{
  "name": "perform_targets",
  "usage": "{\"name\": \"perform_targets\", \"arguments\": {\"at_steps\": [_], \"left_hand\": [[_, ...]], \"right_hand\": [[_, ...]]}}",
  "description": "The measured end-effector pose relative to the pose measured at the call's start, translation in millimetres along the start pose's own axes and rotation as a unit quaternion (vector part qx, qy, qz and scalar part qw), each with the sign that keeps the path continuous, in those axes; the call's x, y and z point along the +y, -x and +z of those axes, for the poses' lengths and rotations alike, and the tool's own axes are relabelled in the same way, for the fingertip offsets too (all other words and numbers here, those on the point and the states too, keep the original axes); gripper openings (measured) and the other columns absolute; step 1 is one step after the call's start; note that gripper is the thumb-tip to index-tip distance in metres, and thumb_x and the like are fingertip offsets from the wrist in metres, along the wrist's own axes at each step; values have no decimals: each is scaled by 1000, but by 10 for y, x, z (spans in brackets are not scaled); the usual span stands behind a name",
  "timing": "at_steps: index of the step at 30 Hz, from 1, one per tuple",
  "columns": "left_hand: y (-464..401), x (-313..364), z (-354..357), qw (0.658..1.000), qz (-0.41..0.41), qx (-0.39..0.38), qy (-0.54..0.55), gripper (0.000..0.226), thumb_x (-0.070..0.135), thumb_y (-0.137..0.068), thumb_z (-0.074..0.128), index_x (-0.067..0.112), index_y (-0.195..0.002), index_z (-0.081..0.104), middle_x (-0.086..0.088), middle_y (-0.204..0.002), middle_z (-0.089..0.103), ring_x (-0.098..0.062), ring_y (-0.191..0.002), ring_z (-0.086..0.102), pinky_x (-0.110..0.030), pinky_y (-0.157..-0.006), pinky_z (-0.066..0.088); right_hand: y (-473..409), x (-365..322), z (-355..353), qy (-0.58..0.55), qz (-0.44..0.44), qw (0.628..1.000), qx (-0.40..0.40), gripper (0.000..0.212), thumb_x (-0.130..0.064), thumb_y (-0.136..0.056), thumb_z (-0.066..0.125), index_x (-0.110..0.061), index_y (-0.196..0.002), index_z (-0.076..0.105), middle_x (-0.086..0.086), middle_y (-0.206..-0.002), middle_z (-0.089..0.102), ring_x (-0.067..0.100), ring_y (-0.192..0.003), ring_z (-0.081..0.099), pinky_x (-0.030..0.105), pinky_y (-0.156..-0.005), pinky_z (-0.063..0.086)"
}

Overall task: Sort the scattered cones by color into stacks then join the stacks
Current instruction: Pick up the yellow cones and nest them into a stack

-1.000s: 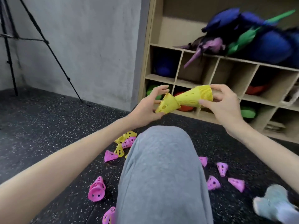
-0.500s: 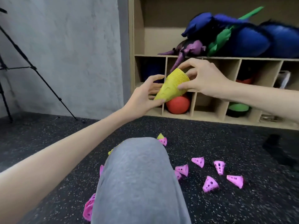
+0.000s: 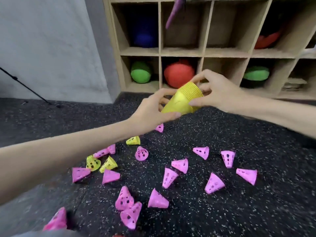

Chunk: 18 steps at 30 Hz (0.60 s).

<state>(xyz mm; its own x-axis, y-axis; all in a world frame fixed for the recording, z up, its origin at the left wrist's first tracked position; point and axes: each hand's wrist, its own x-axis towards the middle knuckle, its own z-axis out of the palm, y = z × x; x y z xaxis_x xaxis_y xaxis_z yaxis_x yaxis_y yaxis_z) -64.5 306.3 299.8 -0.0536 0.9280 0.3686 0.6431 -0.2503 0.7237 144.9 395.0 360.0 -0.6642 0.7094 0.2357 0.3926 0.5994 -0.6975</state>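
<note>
Both hands hold a stack of yellow cones (image 3: 183, 100) in the air above the floor. My left hand (image 3: 153, 110) grips its narrow end from below and the left, thumb along the underside. My right hand (image 3: 215, 93) grips the wide ribbed end from the right. On the dark floor below lie several loose pink cones (image 3: 214, 183), spread from lower left to right. Three loose yellow cones lie to the left: one (image 3: 133, 140) beneath my left wrist, two (image 3: 100, 164) close together beside pink ones.
A wooden cubby shelf (image 3: 201, 53) stands at the back, holding a green ball (image 3: 140, 74), a red ball (image 3: 178, 75), another green thing (image 3: 256, 74) and a blue one (image 3: 145, 38). A tripod leg (image 3: 25, 86) slants along the grey wall at left.
The view has tipped down toward the floor, and my grey knee has left the middle of it. The yellow stack and both hands have come lower, now over the scattered cones.
</note>
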Motion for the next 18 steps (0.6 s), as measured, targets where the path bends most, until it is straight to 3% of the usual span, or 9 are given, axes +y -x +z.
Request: {"name": "perform_targets", "arguments": {"at_steps": [3,6,11,13,15,16,18], "left_hand": [[-27,-261,141,999,-45,-7,-7,60,32,-83,84,31,-136,55,4,-106,70,-1,-71,56,-19,-73,51],[158,-465,210,996,-84,-31,-14,61,33,-85,82,32,-138,53,7,-107,68,1,-74,57,-20,-75,50],[828,-697,281,994,-106,-30,-16,60,26,-86,81,31,-139,54,19,-106,62,14,-82,56,-5,-71,42],[1076,-729,249,994,-111,-11,-15,59,28,-85,82,32,-138,56,15,-113,66,8,-94,61,-10,-82,47],[1254,-704,199,992,-121,25,9,55,27,-85,83,31,-135,59,8,-122,69,-6,-110,65,-30,-99,52],[1334,-695,178,990,-133,47,21,52,26,-86,82,29,-133,60,8,-123,69,-10,-113,65,-37,-101,53],[1415,-676,124,988,-142,63,28,47,24,-88,81,26,-130,61,7,-123,69,-7,-113,65,-34,-99,54]], "right_hand": [[-171,320,196,-49,35,998,-31,54,-4,-77,83,-17,-117,50,5,-95,75,10,-81,70,29,-76,57],[-138,500,480,-81,64,993,-58,51,-6,-80,83,-20,-116,50,1,-91,78,9,-78,73,24,-75,56],[292,571,1122,-107,68,989,-74,55,-8,-83,81,-17,-123,44,-4,-99,76,-1,-72,68,8,-64,48],[425,480,1317,-103,49,991,-66,55,-12,-84,81,-19,-123,44,-6,-101,74,0,-74,68,12,-67,49],[522,334,1418,-113,51,991,-52,56,-14,-83,82,-19,-124,44,-4,-103,74,10,-81,70,24,-74,53],[559,281,1464,-123,53,990,-42,57,-15,-83,82,-18,-126,45,-3,-104,74,14,-84,71,28,-76,54],[602,201,1546,-138,49,989,-23,57,-15,-84,81,-16,-129,45,0,-106,73,15,-86,70,26,-75,54]]}}
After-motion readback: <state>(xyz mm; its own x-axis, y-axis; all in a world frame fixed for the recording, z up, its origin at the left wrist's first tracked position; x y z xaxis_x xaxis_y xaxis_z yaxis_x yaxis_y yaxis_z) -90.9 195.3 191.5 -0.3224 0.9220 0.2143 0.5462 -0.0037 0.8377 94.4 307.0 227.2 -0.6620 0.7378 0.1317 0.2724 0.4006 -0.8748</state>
